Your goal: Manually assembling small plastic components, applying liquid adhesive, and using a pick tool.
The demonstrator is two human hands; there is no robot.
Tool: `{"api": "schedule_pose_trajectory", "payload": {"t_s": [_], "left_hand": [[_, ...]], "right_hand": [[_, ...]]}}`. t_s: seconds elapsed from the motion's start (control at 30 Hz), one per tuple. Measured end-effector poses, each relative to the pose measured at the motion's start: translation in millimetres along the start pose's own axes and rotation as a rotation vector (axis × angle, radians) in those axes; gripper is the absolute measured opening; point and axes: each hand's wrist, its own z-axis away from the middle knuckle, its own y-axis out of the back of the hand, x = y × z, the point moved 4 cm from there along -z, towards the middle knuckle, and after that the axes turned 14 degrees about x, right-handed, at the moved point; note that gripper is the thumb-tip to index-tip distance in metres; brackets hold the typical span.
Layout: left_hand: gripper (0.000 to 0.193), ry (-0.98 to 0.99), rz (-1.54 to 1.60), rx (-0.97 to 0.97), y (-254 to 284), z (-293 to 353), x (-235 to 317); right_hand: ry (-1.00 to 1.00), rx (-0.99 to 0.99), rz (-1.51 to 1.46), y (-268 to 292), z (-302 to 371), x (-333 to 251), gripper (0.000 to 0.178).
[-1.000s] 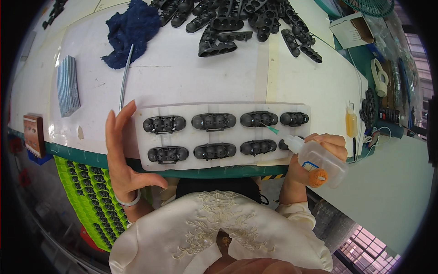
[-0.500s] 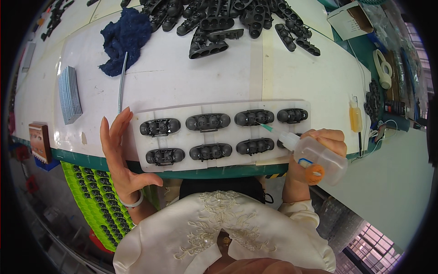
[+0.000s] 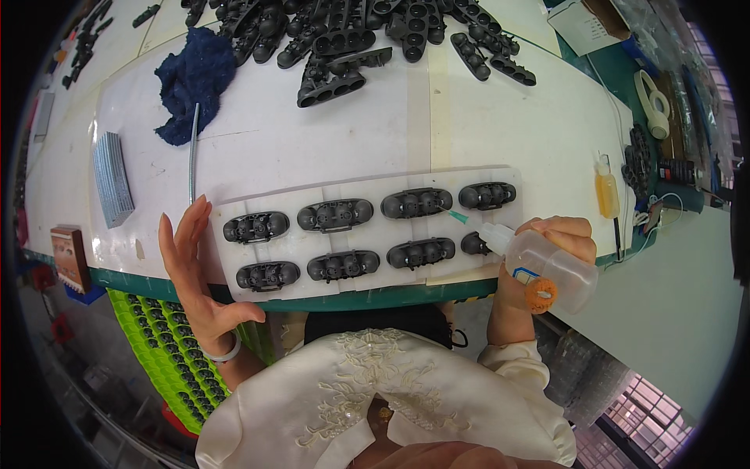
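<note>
My right hand (image 3: 568, 233) grips a clear plastic squeeze bottle (image 3: 558, 270). Its green needle tip (image 3: 458, 216) points left, at the right end of a black oval part (image 3: 416, 203) in the tray's far row. An orange round piece (image 3: 541, 295) shows against the bottle. Two rows of such parts, with round domes, lie on a white tray (image 3: 363, 219); the bottle's nozzle partly covers the near-right part (image 3: 475, 244). At the tray's left end my left hand (image 3: 195, 288) is open, fingers stretched and thumb apart, holding nothing.
Black parts (image 3: 344, 43) are heaped at the far side. A dark blue cloth (image 3: 195, 74), a metal rod (image 3: 193, 156) and a grey ridged block (image 3: 114, 178) lie to the left. An amber-filled bottle (image 3: 606, 191) is at right. A green tray (image 3: 141, 352) of parts sits low left.
The whole view has shifted slightly, so table and tray appear farther left. Relative to the tray, the needle tip has moved a little right, toward the end of the same part.
</note>
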Motion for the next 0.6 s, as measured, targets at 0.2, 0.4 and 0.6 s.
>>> {"api": "schedule_pose_trajectory", "payload": {"t_s": [0.2, 0.4, 0.6], "left_hand": [[0.14, -0.002, -0.002, 0.008, -1.3, 1.8, -0.3], [0.137, -0.005, -0.006, 0.023, -0.9, -0.3, 2.2], [0.108, -0.231, -0.123, 0.262, 12.9, 0.1, 6.9]], "right_hand": [[0.06, -0.042, 0.174, -4.2, -0.8, -3.9, 0.021], [0.003, 0.253, 0.262, 24.0, -8.6, 6.6, 0.043], [-0.05, 0.251, 0.27, 32.7, -3.7, 17.1, 0.037]]}}
